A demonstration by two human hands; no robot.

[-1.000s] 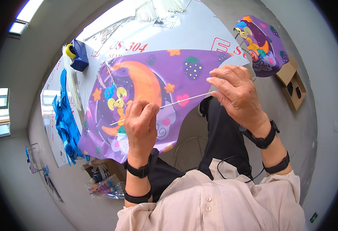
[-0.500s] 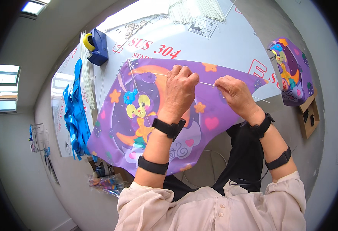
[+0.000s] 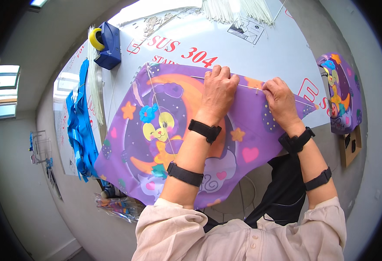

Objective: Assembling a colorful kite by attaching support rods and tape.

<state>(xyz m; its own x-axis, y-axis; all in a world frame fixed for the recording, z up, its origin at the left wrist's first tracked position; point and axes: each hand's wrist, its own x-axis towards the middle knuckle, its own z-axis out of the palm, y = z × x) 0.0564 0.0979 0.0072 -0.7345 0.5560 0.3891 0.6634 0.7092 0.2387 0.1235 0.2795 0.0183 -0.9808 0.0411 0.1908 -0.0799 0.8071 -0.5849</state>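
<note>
A purple kite [image 3: 156, 191], printed with a cartoon rabbit, an orange moon and stars, lies over the table edge and my lap. One thin white rod [image 3: 159, 100] runs down over its print. A second white rod [image 3: 247, 86] lies along the far right edge of the kite. My left hand [image 3: 219, 93] is closed round this second rod, knuckles up, its end sticking out to the left. Further right, my right hand [image 3: 282, 104] pinches the same rod close to a small white fitting [image 3: 257, 91]. The fingertips hide part of the rod.
Left on the table [image 3: 260, 56] are a blue tape dispenser [image 3: 109, 45] and blue strips [image 3: 81, 126]. Bundles of white rods [image 3: 219, 11] and small pale parts [image 3: 154, 24] lie at the far side. Another purple kite [image 3: 345, 93] rests above a brown box [image 3: 351, 150] at right.
Both hands have moved right with the rod, toward the kite's right corner. The rod now lies closer along the far edge, and the view has shifted slightly.
</note>
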